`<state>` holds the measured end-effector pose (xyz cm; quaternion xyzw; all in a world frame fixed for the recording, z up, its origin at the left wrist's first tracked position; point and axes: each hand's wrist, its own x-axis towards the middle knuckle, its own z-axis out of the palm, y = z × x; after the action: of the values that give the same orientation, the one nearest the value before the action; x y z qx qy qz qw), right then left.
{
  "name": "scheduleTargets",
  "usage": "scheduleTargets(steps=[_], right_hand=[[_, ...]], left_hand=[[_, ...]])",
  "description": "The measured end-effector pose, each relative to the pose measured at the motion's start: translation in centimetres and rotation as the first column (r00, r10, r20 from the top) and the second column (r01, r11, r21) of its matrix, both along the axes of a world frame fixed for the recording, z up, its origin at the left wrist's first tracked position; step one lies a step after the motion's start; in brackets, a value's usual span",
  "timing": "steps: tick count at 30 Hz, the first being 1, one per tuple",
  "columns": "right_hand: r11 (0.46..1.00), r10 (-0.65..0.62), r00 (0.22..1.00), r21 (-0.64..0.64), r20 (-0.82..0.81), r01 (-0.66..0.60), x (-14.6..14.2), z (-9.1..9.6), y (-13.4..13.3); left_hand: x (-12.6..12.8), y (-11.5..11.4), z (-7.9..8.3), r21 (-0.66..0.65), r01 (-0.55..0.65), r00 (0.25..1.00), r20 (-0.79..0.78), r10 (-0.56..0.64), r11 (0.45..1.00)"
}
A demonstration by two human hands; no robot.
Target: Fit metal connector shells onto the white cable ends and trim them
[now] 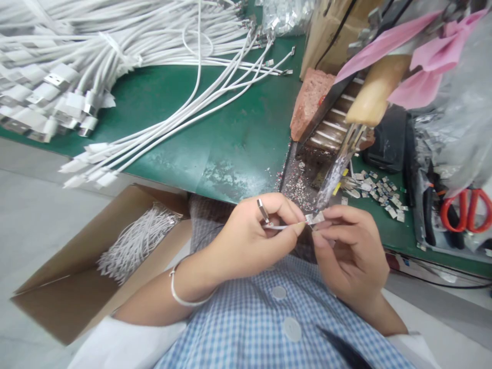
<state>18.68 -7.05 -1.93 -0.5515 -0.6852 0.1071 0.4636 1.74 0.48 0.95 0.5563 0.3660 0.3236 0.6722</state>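
My left hand [249, 241] pinches the end of a white cable [279, 227] between thumb and forefinger. A small metal plug [263, 210] sticks up beside that forefinger. My right hand [351, 251] holds a small silver connector [318, 218] in its fingertips, right at the cable's end. Whether the two parts are joined, I cannot tell. Just above the fingertips comes the lower end of a soldering iron [378, 89] with a wooden handle, slanting down from the upper right. Several loose small connectors [378, 192] lie on the green bench to the right of the iron.
White USB cables [154, 48] lie bundled on the green bench [246, 148]; several more [184, 118] reach its front edge. An open cardboard box [57, 302] below holds thin white pieces [134, 243]. Near the iron are a brick [311, 100] and solder crumbs [302, 179]. Red-handled scissors [463, 212] lie right.
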Motion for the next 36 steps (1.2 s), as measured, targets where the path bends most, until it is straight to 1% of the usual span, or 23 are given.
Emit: scheduleTargets(steps=[5, 9, 21, 30, 36], right_hand=[[1.000, 0.001, 1.000, -0.017, -0.025, -0.002, 0.04, 0.19, 0.14], [1.000, 0.010, 1.000, -0.004, -0.021, -0.010, 0.09, 0.29, 0.32], [0.999, -0.036, 0.999, 0.008, 0.005, 0.036, -0.21, 0.72, 0.71], [0.999, -0.039, 0.999, 0.021, 0.036, 0.038, -0.08, 0.57, 0.95], [1.000, -0.027, 1.000, 0.009, 0.010, 0.027, -0.15, 0.52, 0.89]], left_hand=[[-0.04, 0.00, -0.06, 0.005, 0.006, 1.000, 0.009, -0.006, 1.000], [-0.11, 0.23, -0.03, -0.003, 0.021, 1.000, 0.005, -0.021, 1.000], [0.23, 0.64, 0.34, -0.024, 0.012, 0.998, 0.055, -0.011, 1.000], [0.23, 0.74, 0.33, -0.045, 0.010, 0.997, 0.082, -0.007, 0.999], [0.22, 0.75, 0.17, -0.045, 0.020, 0.997, 0.076, -0.017, 0.999]])
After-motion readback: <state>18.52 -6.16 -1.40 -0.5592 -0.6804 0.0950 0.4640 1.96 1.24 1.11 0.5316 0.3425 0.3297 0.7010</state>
